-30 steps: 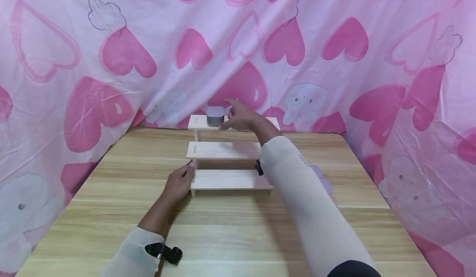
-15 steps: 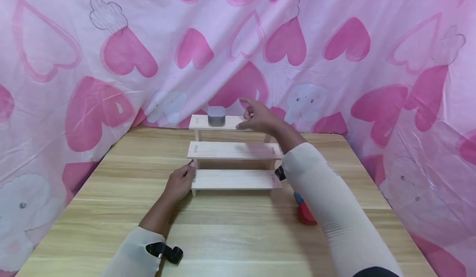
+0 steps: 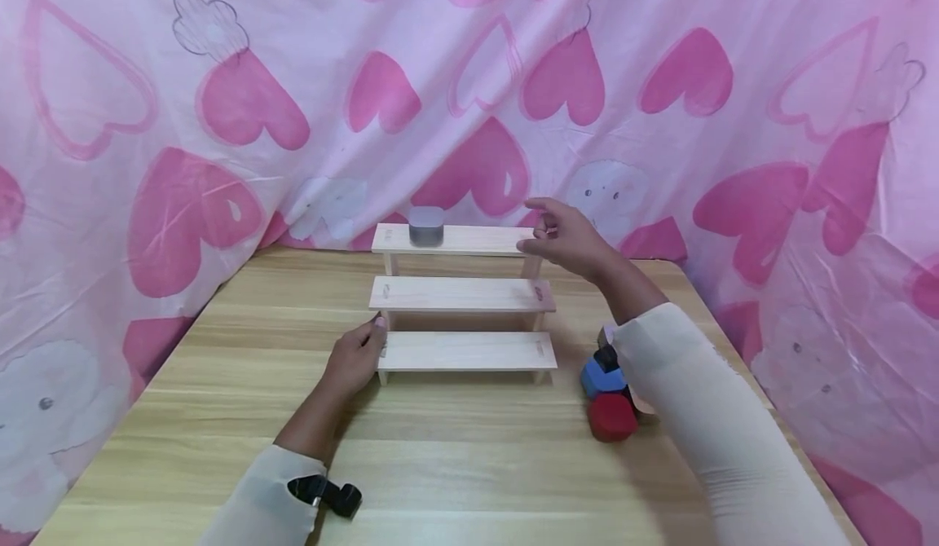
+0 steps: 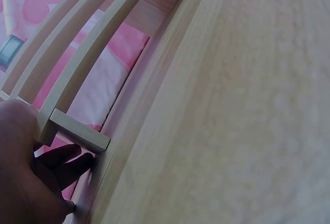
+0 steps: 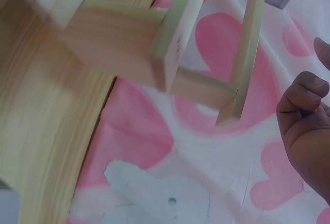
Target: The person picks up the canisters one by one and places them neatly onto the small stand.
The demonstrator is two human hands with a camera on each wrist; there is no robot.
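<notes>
A three-tier wooden step rack [image 3: 462, 294] stands near the back of the table. My left hand [image 3: 355, 358] grips its left end by the lowest boards; in the left wrist view the thumb of that hand [image 4: 23, 167] lies over the board end, with fingers below. On the top board, left of its middle, sits a grey rounded block [image 3: 426, 227]. My right hand [image 3: 568, 239] hovers by the right end of the top board, holding nothing. Its thumb and index finger are spread apart, the other fingers bent. In the right wrist view this hand [image 5: 309, 126] shows at the right edge.
Right of the rack, several blocks lie grouped, among them a red block [image 3: 612, 417] and a blue block [image 3: 602, 376]; my right sleeve [image 3: 704, 399] partly covers the group. A pink heart-patterned curtain [image 3: 469, 81] hangs behind the wooden table [image 3: 455, 464].
My right hand has moved right along the top board, away from the grey block, which stays there. The sleeve's shift uncovers the red and blue blocks. My left hand keeps its place.
</notes>
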